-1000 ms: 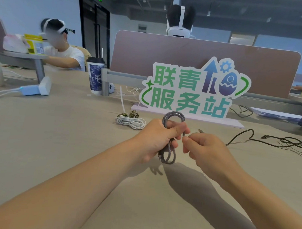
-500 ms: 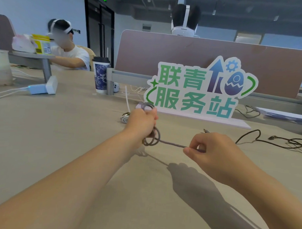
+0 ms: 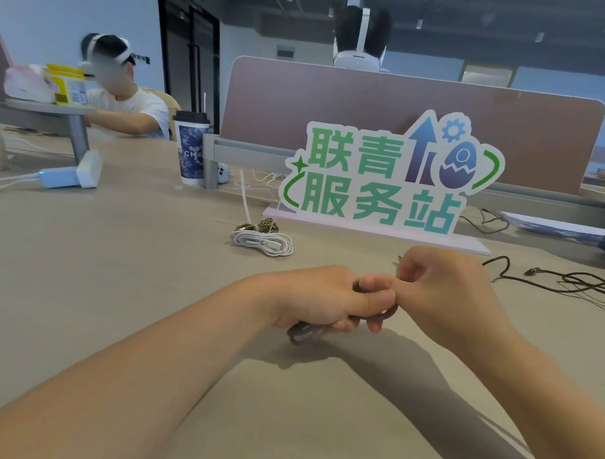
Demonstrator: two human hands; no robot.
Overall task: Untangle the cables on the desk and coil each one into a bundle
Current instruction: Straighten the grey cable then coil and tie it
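far left: lidded paper cup (image 3: 190, 150) on the desk (image 3: 120, 291) | coiled white cable bundle (image 3: 263, 242) lying near the base of the sign (image 3: 381, 184) | our left hand (image 3: 319, 298) clenched round the grey braided cable (image 3: 304, 332), coil low over the desk | our right hand (image 3: 443, 296) touching it, fingers curled onto the same coil's loop | loose black cables (image 3: 580, 280) sprawled at right
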